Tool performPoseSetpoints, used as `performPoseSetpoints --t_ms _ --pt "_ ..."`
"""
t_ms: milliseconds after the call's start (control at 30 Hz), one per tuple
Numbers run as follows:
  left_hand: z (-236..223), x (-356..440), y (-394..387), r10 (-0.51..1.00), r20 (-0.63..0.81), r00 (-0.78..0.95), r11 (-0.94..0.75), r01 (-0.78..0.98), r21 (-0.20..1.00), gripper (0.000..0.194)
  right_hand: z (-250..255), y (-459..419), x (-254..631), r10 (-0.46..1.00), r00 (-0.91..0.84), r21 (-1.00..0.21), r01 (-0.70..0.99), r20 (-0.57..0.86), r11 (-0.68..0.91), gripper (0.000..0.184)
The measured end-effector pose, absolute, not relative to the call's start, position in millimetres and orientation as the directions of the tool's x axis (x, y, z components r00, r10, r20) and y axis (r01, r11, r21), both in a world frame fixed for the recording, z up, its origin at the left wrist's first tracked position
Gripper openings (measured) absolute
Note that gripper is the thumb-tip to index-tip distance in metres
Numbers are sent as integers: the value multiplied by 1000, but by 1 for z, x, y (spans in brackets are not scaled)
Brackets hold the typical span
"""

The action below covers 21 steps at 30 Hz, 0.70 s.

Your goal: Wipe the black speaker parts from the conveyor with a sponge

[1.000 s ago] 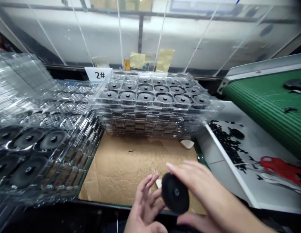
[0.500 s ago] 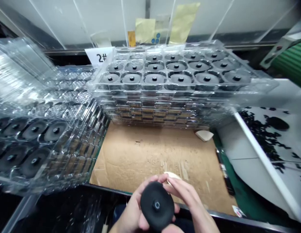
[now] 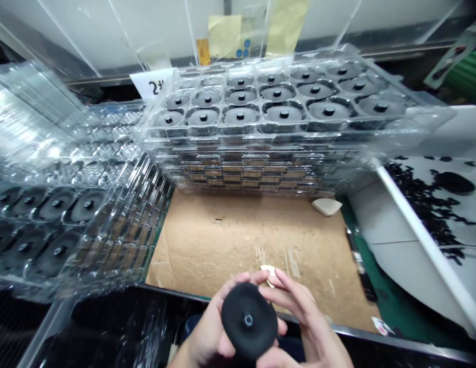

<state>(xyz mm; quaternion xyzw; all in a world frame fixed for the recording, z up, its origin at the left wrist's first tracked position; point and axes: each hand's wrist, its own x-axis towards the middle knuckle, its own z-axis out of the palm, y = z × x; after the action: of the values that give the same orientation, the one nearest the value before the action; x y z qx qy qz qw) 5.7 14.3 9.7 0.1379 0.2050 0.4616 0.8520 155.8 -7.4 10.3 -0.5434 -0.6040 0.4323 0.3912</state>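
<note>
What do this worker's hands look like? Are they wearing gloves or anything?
The left hand and right hand are both bare: no gloves or rings show, the fingernails look short, and no sleeve shows on the visible parts of the forearms.

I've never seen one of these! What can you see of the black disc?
The disc is round and matte black, maybe rubber or foam. A small hole with a pale rim sits at its centre. It stands tilted, its face toward the camera, held between the left hand and right hand, which touch its edge.
</note>
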Motion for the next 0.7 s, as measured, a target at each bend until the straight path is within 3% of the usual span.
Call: performPoseSetpoints --t_ms 367,533,700 --pt "7 8 4 860 -214 463 508 -744 433 68 7 -17 153 1000 -29 -957 291 5 14 102" --pt "4 10 -4 863 -193 467 505 -786 356 63 11 -17 153 993 -57 -943 312 107 120 71" --pt "-3 5 -7 863 -311 398 477 -844 246 49 -3 -10 169 972 -68 -804 550 226 225 43"
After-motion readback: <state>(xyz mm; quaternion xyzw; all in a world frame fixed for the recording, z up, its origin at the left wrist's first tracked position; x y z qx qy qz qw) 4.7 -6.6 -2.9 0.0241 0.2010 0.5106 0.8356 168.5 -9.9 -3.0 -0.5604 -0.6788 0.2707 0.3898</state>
